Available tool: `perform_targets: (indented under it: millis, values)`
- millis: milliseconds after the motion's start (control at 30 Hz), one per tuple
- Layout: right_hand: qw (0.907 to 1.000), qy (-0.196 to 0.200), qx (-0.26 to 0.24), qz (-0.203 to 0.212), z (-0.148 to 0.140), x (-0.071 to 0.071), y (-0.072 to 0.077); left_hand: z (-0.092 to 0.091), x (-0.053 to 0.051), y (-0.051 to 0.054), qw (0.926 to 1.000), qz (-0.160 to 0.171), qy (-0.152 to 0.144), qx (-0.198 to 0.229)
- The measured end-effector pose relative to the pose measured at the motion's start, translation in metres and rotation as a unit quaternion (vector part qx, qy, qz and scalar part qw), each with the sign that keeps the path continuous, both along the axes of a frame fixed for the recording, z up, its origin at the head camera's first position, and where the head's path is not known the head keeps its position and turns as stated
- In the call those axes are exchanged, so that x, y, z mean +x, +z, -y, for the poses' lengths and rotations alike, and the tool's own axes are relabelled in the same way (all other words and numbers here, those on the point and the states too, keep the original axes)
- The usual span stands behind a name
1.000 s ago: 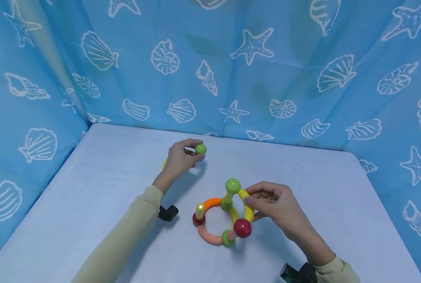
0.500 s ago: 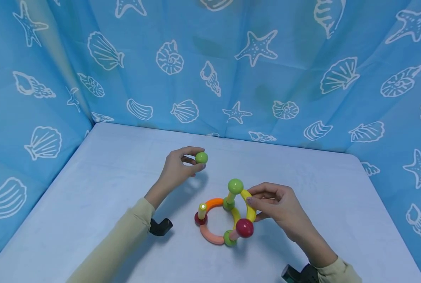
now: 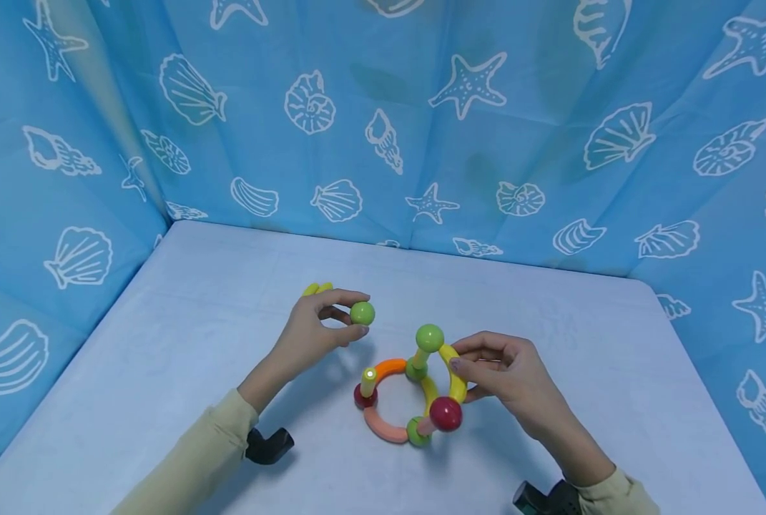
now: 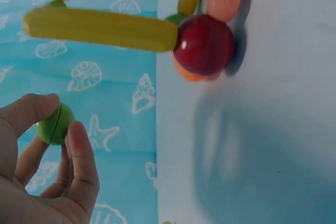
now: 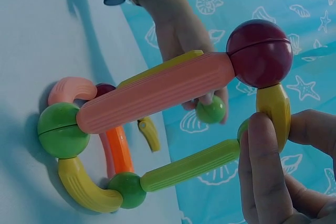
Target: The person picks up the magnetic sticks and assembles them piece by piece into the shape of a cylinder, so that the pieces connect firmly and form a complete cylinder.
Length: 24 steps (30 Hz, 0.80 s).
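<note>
My left hand (image 3: pixel 302 329) pinches a loose green ball (image 3: pixel 362 313) between thumb and fingers, above the table. To its right stands a toy frame of sticks and balls. The frame's lower ring has orange (image 3: pixel 390 367), pink (image 3: pixel 383 429) and yellow curved sticks joined by balls. Three straight sticks rise from it; the yellow straight stick (image 3: pixel 368 383) at left has a bare top. A green ball (image 3: pixel 430 337) and a red ball (image 3: pixel 445 414) top the other two. Between those two, a curved yellow stick (image 5: pixel 281 109) is held by my right hand (image 3: pixel 511 375).
Behind my left hand lie yellow pieces (image 3: pixel 318 288), partly hidden. The white table (image 3: pixel 569 343) meets a blue shell-print curtain (image 3: pixel 383 143) at its back and sides. A black wrist camera (image 3: pixel 269 445) hangs from the left sleeve; another (image 3: pixel 546 497) is at the right.
My left hand has come toward me and down with the green ball, closer to the frame. The yellow pieces behind it now show more. My right hand stays on the curved yellow stick.
</note>
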State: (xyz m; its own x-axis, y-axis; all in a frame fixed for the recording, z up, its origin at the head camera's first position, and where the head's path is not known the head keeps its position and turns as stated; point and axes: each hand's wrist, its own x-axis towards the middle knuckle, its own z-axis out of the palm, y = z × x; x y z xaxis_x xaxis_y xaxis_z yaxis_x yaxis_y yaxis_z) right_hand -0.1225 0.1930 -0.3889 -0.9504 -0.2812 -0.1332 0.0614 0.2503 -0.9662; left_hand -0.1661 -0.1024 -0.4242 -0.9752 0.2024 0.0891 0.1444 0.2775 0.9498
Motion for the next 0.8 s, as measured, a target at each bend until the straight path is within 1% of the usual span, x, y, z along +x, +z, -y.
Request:
perform_targets:
  millis: [100,300,433,633,800]
  values:
    - [1.0,0.002,-0.002,-0.001,0.0,0.0,0.0,0.004,0.009,0.003,0.9999,-0.01,-0.007,-0.009]
    - [1.0,0.001,0.003,0.003,0.0,0.001,0.001,0.01,0.025,0.009,0.9995,-0.022,-0.019,-0.008]
    - [1.0,-0.003,0.006,0.004,-0.001,0.001,0.001,0.011,0.034,0.015,0.9994,-0.02,-0.026,-0.01]
    - [0.9999,-0.005,0.008,0.003,-0.001,0.002,0.001,0.01,0.046,0.021,0.9989,-0.009,-0.045,-0.002]
    - [0.9999,-0.006,0.008,0.005,-0.001,0.003,0.002,0.006,0.055,0.026,0.9984,-0.012,-0.055,-0.001]
